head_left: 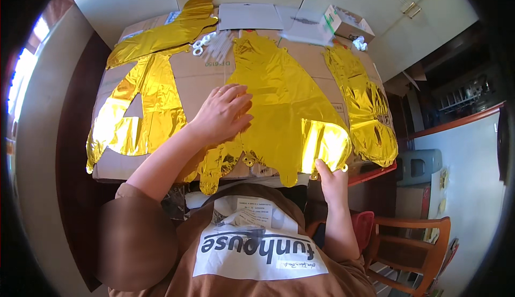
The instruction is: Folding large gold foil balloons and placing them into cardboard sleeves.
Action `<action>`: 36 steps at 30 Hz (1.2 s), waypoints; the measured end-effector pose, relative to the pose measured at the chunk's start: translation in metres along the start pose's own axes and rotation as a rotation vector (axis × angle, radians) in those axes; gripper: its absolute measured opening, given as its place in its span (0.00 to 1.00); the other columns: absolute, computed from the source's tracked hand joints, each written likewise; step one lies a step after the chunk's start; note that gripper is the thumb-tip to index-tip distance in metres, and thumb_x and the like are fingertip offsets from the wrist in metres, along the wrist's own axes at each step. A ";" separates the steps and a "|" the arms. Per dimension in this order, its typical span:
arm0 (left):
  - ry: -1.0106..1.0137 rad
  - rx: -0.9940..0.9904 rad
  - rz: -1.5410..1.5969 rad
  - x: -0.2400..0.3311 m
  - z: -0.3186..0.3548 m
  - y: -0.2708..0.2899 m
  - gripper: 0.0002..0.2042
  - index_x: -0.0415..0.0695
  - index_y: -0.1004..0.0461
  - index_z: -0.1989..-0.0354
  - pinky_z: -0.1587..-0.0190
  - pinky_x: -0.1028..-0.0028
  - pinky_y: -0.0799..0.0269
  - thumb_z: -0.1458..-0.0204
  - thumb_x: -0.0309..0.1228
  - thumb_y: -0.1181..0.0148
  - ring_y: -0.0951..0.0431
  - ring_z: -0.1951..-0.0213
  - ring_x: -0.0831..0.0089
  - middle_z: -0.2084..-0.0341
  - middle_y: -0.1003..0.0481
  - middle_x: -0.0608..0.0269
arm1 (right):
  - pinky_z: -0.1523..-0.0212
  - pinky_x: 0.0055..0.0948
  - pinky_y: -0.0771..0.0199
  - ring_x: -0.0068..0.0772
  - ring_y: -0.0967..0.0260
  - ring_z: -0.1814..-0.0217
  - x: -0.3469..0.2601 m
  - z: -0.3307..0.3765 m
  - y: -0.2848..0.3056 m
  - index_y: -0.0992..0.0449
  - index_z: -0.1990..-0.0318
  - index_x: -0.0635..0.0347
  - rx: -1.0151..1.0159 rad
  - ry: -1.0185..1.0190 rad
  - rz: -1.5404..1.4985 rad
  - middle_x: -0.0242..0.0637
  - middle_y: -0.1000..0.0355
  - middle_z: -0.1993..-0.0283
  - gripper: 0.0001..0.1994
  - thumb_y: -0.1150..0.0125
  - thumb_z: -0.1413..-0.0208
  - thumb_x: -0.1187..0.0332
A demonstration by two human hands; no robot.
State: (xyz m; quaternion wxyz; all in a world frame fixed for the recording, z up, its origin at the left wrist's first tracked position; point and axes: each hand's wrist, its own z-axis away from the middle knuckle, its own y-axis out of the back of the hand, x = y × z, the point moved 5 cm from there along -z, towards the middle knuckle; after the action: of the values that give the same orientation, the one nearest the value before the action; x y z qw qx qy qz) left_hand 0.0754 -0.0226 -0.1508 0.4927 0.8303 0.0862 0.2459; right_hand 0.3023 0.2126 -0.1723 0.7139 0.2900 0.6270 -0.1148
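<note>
In the head view we press our left hand [222, 113], fingers spread flat and gripping nothing, onto the large crinkled gold foil balloon [289, 109] lying deflated across the cardboard-covered surface [196, 74], while our right hand [331, 174] pinches that balloon's near lower edge between thumb and fingers. We judge the step as smoothing the foil flat, and the next move calls for a steady hold so the thin sheet neither creases nor slips.

Left hand [222, 112] flat on gold foil balloon [284, 104]; right hand [332, 178] pinches its edge.
</note>
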 end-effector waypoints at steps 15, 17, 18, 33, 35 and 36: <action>-0.039 -0.008 -0.015 0.008 -0.009 -0.022 0.27 0.45 0.30 0.41 0.35 0.53 0.40 0.48 0.43 0.34 0.34 0.38 0.49 0.42 0.32 0.51 | 0.48 0.30 0.28 0.26 0.26 0.51 0.027 -0.004 0.005 0.24 0.46 0.70 0.011 -0.087 -0.051 0.39 0.21 0.50 0.14 0.41 0.34 0.69; -0.039 -0.017 -0.014 0.008 -0.010 -0.022 0.27 0.45 0.29 0.42 0.35 0.53 0.40 0.48 0.43 0.34 0.34 0.38 0.49 0.42 0.32 0.51 | 0.48 0.31 0.28 0.26 0.26 0.52 0.026 -0.004 0.003 0.24 0.47 0.71 0.020 -0.066 -0.088 0.39 0.21 0.51 0.15 0.41 0.34 0.68; -0.035 -0.022 -0.014 0.009 -0.011 -0.022 0.27 0.45 0.29 0.42 0.35 0.53 0.40 0.48 0.43 0.34 0.34 0.38 0.49 0.41 0.32 0.51 | 0.48 0.31 0.28 0.26 0.26 0.52 0.025 -0.004 0.004 0.23 0.47 0.71 0.030 -0.054 -0.085 0.38 0.20 0.52 0.15 0.41 0.33 0.68; -0.011 0.041 0.086 0.008 -0.014 -0.013 0.24 0.43 0.28 0.41 0.36 0.53 0.37 0.45 0.39 0.36 0.31 0.40 0.47 0.41 0.31 0.48 | 0.76 0.25 0.20 0.20 0.28 0.77 0.019 -0.002 0.003 0.19 0.67 0.72 0.055 -0.142 -0.119 0.34 0.24 0.74 0.16 0.39 0.34 0.64; 0.026 0.076 0.083 0.007 -0.015 0.000 0.22 0.43 0.28 0.41 0.38 0.52 0.35 0.43 0.36 0.38 0.30 0.41 0.46 0.40 0.30 0.48 | 0.76 0.25 0.20 0.20 0.27 0.77 0.018 -0.001 0.004 0.19 0.66 0.73 0.068 -0.145 -0.123 0.35 0.23 0.74 0.16 0.38 0.34 0.64; 0.039 0.117 0.087 0.002 -0.013 0.005 0.19 0.42 0.26 0.43 0.39 0.54 0.33 0.42 0.33 0.39 0.28 0.42 0.47 0.42 0.28 0.49 | 0.77 0.24 0.20 0.20 0.27 0.77 0.014 -0.001 0.004 0.19 0.67 0.73 0.080 -0.142 -0.107 0.35 0.23 0.74 0.16 0.38 0.35 0.64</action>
State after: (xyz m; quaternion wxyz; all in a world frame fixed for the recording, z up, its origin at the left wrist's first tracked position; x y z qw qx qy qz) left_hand 0.0703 -0.0144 -0.1404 0.4305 0.8555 0.0740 0.2780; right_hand 0.3062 0.2187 -0.1851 0.7373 0.2757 0.5841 -0.1980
